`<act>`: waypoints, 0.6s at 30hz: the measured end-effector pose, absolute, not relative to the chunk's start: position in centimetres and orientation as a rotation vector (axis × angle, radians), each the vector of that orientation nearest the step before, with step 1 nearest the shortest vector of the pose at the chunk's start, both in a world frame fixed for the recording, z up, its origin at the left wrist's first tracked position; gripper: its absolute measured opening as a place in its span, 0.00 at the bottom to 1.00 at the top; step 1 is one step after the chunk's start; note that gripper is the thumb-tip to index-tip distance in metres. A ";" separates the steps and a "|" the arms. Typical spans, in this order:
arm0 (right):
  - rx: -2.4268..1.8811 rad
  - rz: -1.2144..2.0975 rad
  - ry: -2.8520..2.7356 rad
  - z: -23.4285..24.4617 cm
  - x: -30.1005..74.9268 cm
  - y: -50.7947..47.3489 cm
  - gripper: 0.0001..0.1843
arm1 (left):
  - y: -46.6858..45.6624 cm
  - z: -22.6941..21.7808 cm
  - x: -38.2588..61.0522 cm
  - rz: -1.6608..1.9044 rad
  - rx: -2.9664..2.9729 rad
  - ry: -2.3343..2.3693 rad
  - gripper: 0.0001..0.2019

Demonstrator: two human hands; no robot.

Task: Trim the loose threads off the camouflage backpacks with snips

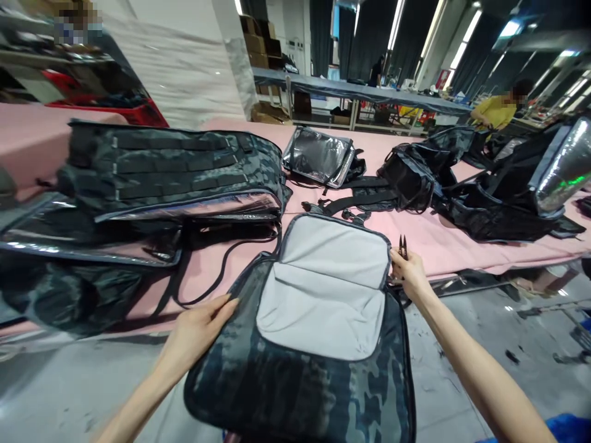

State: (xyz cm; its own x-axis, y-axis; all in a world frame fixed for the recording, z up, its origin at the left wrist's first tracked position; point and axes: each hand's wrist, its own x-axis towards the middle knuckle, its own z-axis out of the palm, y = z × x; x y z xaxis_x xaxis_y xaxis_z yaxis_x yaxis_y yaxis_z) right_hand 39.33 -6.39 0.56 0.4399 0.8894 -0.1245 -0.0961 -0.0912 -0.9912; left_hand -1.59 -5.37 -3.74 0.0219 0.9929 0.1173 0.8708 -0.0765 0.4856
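A dark camouflage bag hangs over the near edge of the pink table, its grey-lined pocket folded open. My left hand is closed on the bag's left edge, thumb on top. At the pocket's upper right corner, my right hand is closed around small black thread snips, blades pointing up. Its fingertips also touch the pocket's edge; the far fingers are partly hidden. Straps with buckles lie just beyond the bag.
On the pink tabletop, a large camouflage backpack lies at left. A silver-lined piece and more black bags lie farther back and right. A person in yellow is in the right background. Scraps dot the grey floor.
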 end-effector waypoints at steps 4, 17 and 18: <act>-1.378 1.026 -0.771 0.0 39.9 -5.8 0.19 | -3.8 -1.7 -0.3 0.759 2.006 1.893 0.23; -1.651 0.544 -1.096 0.4 40.5 -8.2 0.13 | 2.7 -0.3 8.0 0.535 2.045 1.744 0.18; -1.657 0.435 -1.247 1.0 40.0 -9.4 0.11 | 2.8 -0.4 8.0 0.538 2.038 1.741 0.18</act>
State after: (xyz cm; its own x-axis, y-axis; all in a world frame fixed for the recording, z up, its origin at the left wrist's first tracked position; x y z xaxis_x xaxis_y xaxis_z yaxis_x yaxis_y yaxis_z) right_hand 40.03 -9.35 0.96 0.4089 0.8752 0.2583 0.5252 0.0058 -0.8510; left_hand 7.96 2.76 -0.36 0.1478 0.9886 0.0288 0.8328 -0.1401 0.5355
